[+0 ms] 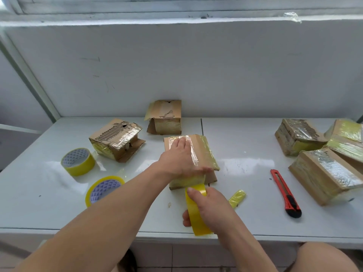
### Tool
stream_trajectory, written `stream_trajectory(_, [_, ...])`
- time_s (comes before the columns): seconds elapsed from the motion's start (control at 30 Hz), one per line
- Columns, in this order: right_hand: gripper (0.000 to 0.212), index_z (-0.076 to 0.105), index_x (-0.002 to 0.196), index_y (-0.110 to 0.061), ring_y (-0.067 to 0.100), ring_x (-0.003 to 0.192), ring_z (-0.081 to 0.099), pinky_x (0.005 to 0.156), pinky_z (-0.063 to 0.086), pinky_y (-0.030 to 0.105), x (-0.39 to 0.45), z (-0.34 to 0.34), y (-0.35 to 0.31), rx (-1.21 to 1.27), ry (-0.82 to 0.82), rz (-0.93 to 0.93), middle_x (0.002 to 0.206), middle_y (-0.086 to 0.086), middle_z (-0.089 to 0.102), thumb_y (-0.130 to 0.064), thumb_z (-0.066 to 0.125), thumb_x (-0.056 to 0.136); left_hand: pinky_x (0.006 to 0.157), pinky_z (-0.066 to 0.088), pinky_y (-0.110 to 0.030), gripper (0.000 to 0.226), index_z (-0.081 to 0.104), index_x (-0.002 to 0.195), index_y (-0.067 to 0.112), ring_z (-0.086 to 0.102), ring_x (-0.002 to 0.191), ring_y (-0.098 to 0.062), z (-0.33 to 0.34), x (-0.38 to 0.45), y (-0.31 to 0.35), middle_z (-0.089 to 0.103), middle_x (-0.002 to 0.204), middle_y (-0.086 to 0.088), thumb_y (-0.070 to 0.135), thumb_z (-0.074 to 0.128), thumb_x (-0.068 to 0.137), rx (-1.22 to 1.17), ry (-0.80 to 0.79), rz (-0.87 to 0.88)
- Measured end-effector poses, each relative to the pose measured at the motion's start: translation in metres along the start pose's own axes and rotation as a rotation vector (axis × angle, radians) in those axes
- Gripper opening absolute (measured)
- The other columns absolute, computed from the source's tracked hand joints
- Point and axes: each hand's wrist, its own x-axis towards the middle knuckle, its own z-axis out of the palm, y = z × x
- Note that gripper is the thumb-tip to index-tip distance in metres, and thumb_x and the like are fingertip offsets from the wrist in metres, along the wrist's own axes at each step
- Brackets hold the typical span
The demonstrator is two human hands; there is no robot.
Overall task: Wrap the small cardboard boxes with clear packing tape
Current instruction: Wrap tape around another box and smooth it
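While wrapping: I keep the tape [196, 210] taut.
Left hand [181, 157]: fingers flat, pressing the box [208, 154].
Right hand [211, 207]: fingers curled round the roll.

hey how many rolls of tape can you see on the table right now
3. One roll stands at the far left, a second roll lies tilted just nearer the table edge, and the right hand holds a third roll in front of the middle box.
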Motion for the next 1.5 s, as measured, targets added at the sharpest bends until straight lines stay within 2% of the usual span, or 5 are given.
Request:
stream_trajectory(0.13, [0.031,0.049,0.104,-0.010,0.027,0.059,0.069,0.054,0.054,0.027,-0.011,-0.003,0.006,-0.004,-0.006,0.024,0.070,0.014,0.073,-0.041,0.050,0.104,0.119,0.025,-0.056,0.139,-0.007,0.160,0.012,-0.015,0.154,-0.018,0.005,0.001,0.002,-0.012,0.169,0.001,0.095,0.051,0.065,0.003,-0.018,-0.029])
stream_trajectory(0.3, [0.033,0.048,0.106,-0.010,0.028,0.058,0.068,0.057,0.054,0.029,-0.008,-0.002,0.006,-0.031,-0.001,0.014,0.068,0.012,0.072,-0.043,0.050,0.103,0.106,0.042,-0.054,0.095,0.037,0.140,0.023,0.009,0.152,-0.018,0.008,-0.002,0.001,0.020,0.162,0.002,0.082,0.059,0.069,-0.009,0.142,0.011])
stream_trajectory(0.53, [0.022,0.047,0.108,-0.011,0.027,0.060,0.067,0.054,0.053,0.026,-0.007,0.000,0.000,-0.024,-0.016,0.026,0.077,0.018,0.073,-0.032,0.051,0.101,0.094,0.041,-0.042,0.082,0.050,0.132,0.025,0.036,0.134,-0.019,-0.013,0.001,0.002,0.046,0.140,0.002,0.079,0.057,0.071,0.048,0.107,0.013])
stream_trajectory(0.97, [0.033,0.050,0.104,-0.016,0.022,0.060,0.070,0.058,0.057,0.029,-0.007,-0.001,0.005,-0.032,0.001,-0.004,0.083,0.019,0.076,-0.049,0.048,0.103,0.072,0.055,-0.032,0.063,0.072,0.090,0.027,0.065,0.085,-0.018,-0.065,0.015,0.001,0.067,0.092,0.002,0.083,0.061,0.063,-0.137,-0.150,0.006])
stream_trajectory(1.5, [0.035,0.050,0.106,-0.016,0.023,0.060,0.071,0.057,0.055,0.028,0.006,-0.001,-0.009,0.031,0.011,0.005,0.080,0.017,0.076,-0.051,0.049,0.102,0.098,0.054,-0.052,0.081,0.077,0.104,0.019,0.075,0.095,-0.026,-0.092,0.032,0.002,0.078,0.102,-0.004,0.080,0.080,0.051,-0.369,-0.601,-0.127])
